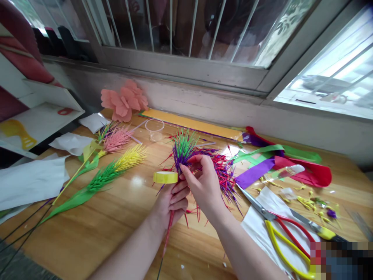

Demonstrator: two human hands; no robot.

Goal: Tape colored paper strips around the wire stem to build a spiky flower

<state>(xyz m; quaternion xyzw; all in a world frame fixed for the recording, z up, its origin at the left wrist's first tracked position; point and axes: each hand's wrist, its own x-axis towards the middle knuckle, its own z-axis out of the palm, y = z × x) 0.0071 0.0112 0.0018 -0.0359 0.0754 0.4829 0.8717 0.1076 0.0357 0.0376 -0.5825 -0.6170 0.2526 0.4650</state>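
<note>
In the middle of the head view, my left hand (169, 202) is closed round the stem of a paper wheat ear (185, 146), green at its tip and purple lower down. Its dark wire stem, partly wrapped in red, comes out below the fist. A roll of yellowish clear tape (165, 177) sits at the left hand's fingers. My right hand (205, 181) pinches at the base of the purple bristles; anything small between its fingertips is hidden. Behind the right hand lies a heap of red and purple spiky pieces (223, 171).
Finished green-yellow (107, 175) and pink paper ears (118, 139) lie left, near white paper (32, 182). Scissors (271, 217) and a utility knife (320, 229) lie right, below coloured strips (256, 171). A clear cup (155, 130) and a peach paper flower (124, 100) stand behind.
</note>
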